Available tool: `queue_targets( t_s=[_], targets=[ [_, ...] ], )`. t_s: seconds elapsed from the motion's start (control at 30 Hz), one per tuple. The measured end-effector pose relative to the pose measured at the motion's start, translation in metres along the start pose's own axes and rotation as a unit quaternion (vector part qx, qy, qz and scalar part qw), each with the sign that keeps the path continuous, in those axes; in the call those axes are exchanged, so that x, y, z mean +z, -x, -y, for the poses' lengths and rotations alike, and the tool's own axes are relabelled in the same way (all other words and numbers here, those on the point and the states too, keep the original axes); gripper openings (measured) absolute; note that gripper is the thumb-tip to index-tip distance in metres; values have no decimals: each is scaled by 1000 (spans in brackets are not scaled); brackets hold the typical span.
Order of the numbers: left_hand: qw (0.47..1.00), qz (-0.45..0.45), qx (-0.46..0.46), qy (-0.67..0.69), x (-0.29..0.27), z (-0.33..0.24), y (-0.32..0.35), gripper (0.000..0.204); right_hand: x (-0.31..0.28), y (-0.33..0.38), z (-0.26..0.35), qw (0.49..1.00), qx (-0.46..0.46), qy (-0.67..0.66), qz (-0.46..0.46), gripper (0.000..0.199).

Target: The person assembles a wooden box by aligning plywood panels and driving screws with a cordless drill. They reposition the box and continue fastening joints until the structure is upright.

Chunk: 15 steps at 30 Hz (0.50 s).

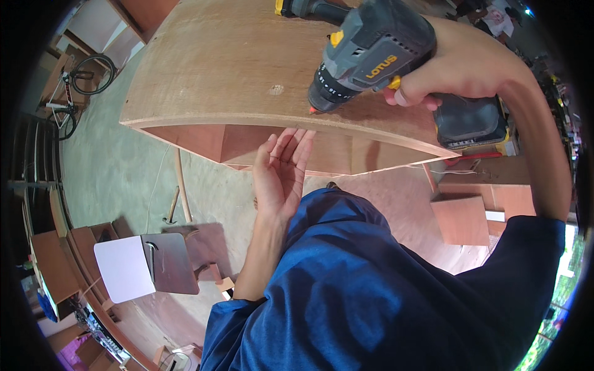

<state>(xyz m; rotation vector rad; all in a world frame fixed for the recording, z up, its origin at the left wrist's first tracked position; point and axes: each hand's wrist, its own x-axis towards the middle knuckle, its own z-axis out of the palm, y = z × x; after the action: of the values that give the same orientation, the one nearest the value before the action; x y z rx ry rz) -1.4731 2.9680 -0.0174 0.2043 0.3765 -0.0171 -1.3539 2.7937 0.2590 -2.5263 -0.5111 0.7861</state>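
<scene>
My right hand (pixel 461 68) is wrapped round the handle of a grey and black cordless drill (pixel 377 52) with yellow trim. The drill's chuck points down at the top of a wooden cabinet (pixel 216 68), close to its front edge. A small reddish spot shows at the tip of the chuck; whether a bit touches the wood I cannot tell. Below that edge my left hand (pixel 281 176) is turned palm up with its fingers stretched out. Its fingertips reach the underside of the edge, partly hidden by it, and the palm holds nothing.
A second power tool (pixel 315 9) lies on the cabinet top at the far side. To the left on the floor stand a stool or chair with a pale panel (pixel 127 266) and a bicycle (pixel 74 93). Wooden boxes (pixel 461 219) stand at the right.
</scene>
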Motion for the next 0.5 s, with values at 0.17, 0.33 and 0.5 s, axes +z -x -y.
queue_targets(
  t_s=[0.17,0.33,0.5],
  targets=[
    [999,-20,49,7,-2,5,-1,56,-5,0,-12,996,-59,-49,33,38],
    [987,-39,144,53,5,0,-3,56,-5,24,-22,984,-86,-116,-103,45],
    [959,73,226,153,-35,40,-13,57,-18,1,-43,910,-312,-261,-83,54]
  ],
)
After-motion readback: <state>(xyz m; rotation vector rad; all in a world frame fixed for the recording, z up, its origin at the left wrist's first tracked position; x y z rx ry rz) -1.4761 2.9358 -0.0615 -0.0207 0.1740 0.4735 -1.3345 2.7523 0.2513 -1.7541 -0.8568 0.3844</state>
